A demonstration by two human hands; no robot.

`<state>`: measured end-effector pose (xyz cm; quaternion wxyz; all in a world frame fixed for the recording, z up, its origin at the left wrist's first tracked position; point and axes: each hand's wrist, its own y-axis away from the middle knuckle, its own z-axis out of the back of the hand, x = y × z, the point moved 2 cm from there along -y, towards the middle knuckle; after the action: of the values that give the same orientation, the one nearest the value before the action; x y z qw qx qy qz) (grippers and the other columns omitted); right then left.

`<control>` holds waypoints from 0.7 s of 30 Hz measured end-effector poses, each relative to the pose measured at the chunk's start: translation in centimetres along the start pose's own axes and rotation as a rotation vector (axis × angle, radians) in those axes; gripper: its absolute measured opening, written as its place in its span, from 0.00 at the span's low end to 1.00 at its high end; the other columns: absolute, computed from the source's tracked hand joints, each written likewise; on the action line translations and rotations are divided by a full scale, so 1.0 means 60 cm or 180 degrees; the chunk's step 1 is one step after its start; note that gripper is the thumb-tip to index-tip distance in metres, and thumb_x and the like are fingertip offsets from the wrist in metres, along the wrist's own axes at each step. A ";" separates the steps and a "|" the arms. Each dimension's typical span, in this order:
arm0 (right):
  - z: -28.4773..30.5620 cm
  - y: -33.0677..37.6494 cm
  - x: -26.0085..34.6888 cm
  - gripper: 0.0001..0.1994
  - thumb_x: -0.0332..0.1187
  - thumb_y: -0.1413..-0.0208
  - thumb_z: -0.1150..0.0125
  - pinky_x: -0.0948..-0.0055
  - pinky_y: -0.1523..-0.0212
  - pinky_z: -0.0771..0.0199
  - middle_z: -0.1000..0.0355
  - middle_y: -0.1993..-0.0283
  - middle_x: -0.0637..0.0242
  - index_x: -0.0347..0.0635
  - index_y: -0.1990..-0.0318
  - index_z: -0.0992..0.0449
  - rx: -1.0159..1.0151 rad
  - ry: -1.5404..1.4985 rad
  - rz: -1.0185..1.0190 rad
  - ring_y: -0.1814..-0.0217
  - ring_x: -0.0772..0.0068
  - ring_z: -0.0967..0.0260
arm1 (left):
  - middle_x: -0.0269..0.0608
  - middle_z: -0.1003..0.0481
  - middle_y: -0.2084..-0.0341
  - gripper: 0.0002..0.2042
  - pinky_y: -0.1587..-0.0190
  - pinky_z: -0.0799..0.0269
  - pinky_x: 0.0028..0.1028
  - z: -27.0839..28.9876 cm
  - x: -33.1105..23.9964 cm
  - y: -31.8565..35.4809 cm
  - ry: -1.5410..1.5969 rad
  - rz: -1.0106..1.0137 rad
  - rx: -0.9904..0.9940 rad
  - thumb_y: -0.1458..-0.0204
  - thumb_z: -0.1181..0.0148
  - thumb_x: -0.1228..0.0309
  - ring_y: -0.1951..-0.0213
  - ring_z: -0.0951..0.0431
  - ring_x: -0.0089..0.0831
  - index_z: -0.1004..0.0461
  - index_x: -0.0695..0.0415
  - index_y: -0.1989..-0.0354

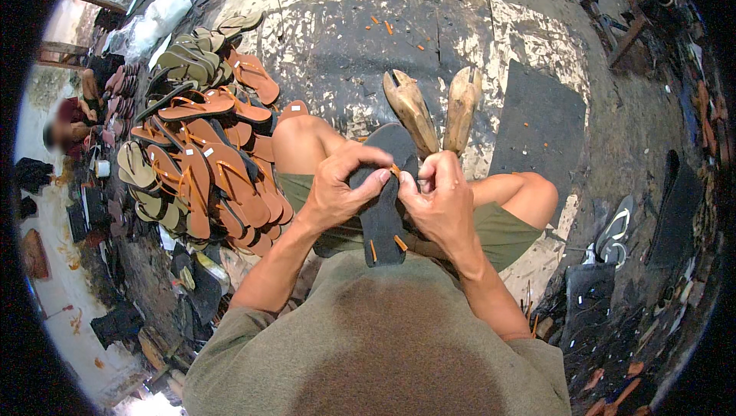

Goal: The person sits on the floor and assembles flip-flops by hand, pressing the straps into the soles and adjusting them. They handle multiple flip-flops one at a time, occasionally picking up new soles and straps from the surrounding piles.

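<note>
A flip-flop (383,224) is held upside down over my lap, its black underside facing up. Short orange strap ends poke through near its heel, and another orange strap end (395,170) shows in the front part between my hands. My left hand (343,184) grips the sole from the left, thumb and forefinger close to that front strap end. From the right, my right hand (443,197) pinches at the same spot with curled fingers. Whether its fingertips hold the strap end itself or the sole's edge is hard to tell.
Left of my knee lies a large pile of brown and olive flip-flops (211,159). Two wooden shoe lasts (463,105) stand beyond my hands, beside a dark flat sheet (537,121). A black sandal with a white strap (616,232) lies right. Another person (73,124) sits far left.
</note>
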<state>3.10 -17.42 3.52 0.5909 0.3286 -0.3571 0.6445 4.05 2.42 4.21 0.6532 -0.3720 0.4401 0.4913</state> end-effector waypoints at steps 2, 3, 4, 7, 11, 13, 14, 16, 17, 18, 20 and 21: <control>-0.014 0.002 0.002 0.15 0.34 0.39 0.34 0.71 0.68 0.26 0.25 0.62 0.64 0.36 0.51 0.29 0.0033 -0.1261 -0.0423 0.64 0.76 0.26 | 0.40 0.23 0.51 0.23 0.44 0.28 0.29 -0.010 -0.014 0.000 0.0631 0.0340 -0.0233 0.44 0.32 0.74 0.50 0.23 0.26 0.29 0.59 0.41; -0.017 0.001 0.003 0.17 0.34 0.38 0.35 0.71 0.66 0.24 0.23 0.61 0.64 0.35 0.46 0.29 0.0048 -0.1884 -0.0622 0.59 0.76 0.24 | 0.41 0.24 0.51 0.25 0.45 0.28 0.29 -0.015 -0.019 -0.003 0.0836 0.0307 -0.0391 0.44 0.33 0.75 0.49 0.24 0.25 0.32 0.58 0.38; -0.017 0.001 0.000 0.18 0.34 0.37 0.35 0.73 0.66 0.24 0.23 0.60 0.65 0.35 0.44 0.29 0.0346 -0.2419 -0.0876 0.58 0.78 0.25 | 0.41 0.24 0.50 0.27 0.45 0.28 0.28 -0.016 -0.025 -0.005 0.1042 0.0274 -0.0549 0.44 0.33 0.75 0.48 0.24 0.24 0.34 0.58 0.36; -0.008 -0.001 0.005 0.15 0.33 0.34 0.37 0.79 0.67 0.26 0.22 0.58 0.70 0.36 0.44 0.28 0.0992 -0.3285 -0.1277 0.61 0.84 0.28 | 0.43 0.27 0.45 0.29 0.41 0.29 0.28 -0.017 -0.026 -0.008 0.1186 0.0797 -0.0254 0.41 0.36 0.74 0.44 0.26 0.26 0.38 0.59 0.32; -0.016 -0.002 -0.006 0.13 0.36 0.37 0.33 0.78 0.71 0.30 0.27 0.71 0.75 0.36 0.52 0.24 0.0690 -0.1658 -0.0647 0.71 0.87 0.34 | 0.42 0.28 0.44 0.32 0.41 0.28 0.31 -0.026 -0.017 -0.003 0.1099 0.0784 -0.0296 0.41 0.35 0.70 0.45 0.26 0.28 0.41 0.57 0.30; -0.028 -0.011 -0.011 0.14 0.37 0.38 0.32 0.76 0.72 0.30 0.28 0.72 0.73 0.36 0.52 0.24 0.0693 -0.1777 -0.0686 0.72 0.86 0.34 | 0.41 0.27 0.45 0.32 0.41 0.29 0.31 -0.026 0.007 -0.007 0.1434 0.0915 -0.0306 0.41 0.35 0.69 0.45 0.26 0.27 0.40 0.57 0.29; -0.034 -0.017 -0.023 0.15 0.37 0.38 0.32 0.75 0.72 0.31 0.28 0.72 0.72 0.36 0.52 0.24 0.0702 -0.1837 -0.0704 0.72 0.86 0.34 | 0.40 0.27 0.46 0.32 0.41 0.29 0.31 -0.028 0.013 -0.011 0.1601 0.0984 -0.0316 0.40 0.34 0.68 0.46 0.26 0.27 0.40 0.57 0.29; -0.048 -0.043 -0.054 0.16 0.40 0.37 0.34 0.72 0.71 0.29 0.27 0.72 0.73 0.36 0.52 0.24 0.0426 -0.1411 -0.0573 0.72 0.81 0.32 | 0.54 0.38 0.35 0.45 0.31 0.39 0.41 -0.034 0.012 -0.016 0.0409 0.0688 -0.0402 0.45 0.29 0.58 0.34 0.36 0.44 0.50 0.60 0.25; -0.063 -0.063 -0.076 0.15 0.40 0.36 0.35 0.73 0.72 0.29 0.26 0.71 0.73 0.37 0.51 0.23 0.0172 -0.1679 -0.0571 0.71 0.81 0.32 | 0.58 0.43 0.31 0.49 0.29 0.44 0.44 -0.043 0.027 -0.005 -0.0580 0.0316 -0.0398 0.47 0.28 0.55 0.30 0.41 0.49 0.53 0.61 0.24; -0.074 -0.082 -0.096 0.14 0.40 0.35 0.35 0.74 0.72 0.30 0.26 0.70 0.73 0.38 0.51 0.23 -0.0096 -0.1948 -0.0580 0.71 0.82 0.32 | 0.62 0.48 0.28 0.54 0.27 0.48 0.47 -0.052 0.032 0.003 -0.1564 -0.0064 -0.0379 0.49 0.27 0.52 0.26 0.46 0.54 0.57 0.62 0.23; -0.077 -0.111 -0.059 0.15 0.40 0.33 0.37 0.78 0.70 0.27 0.24 0.62 0.68 0.37 0.49 0.24 0.0252 -0.2494 -0.0756 0.66 0.84 0.29 | 0.71 0.58 0.26 0.56 0.25 0.55 0.50 -0.076 0.012 0.009 -0.1690 0.0325 0.0013 0.52 0.27 0.57 0.23 0.60 0.64 0.61 0.67 0.23; -0.080 -0.125 -0.047 0.15 0.40 0.33 0.37 0.79 0.70 0.26 0.23 0.60 0.67 0.37 0.48 0.24 0.0337 -0.2707 -0.0664 0.64 0.84 0.28 | 0.70 0.53 0.27 0.53 0.26 0.50 0.47 -0.066 0.041 0.007 -0.1592 0.0133 -0.0170 0.50 0.30 0.63 0.24 0.53 0.60 0.62 0.66 0.23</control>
<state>10.82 -14.48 -0.83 0.4356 0.6286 -0.5000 0.4063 3.12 -0.35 0.53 0.7214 -0.2468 0.2593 0.5928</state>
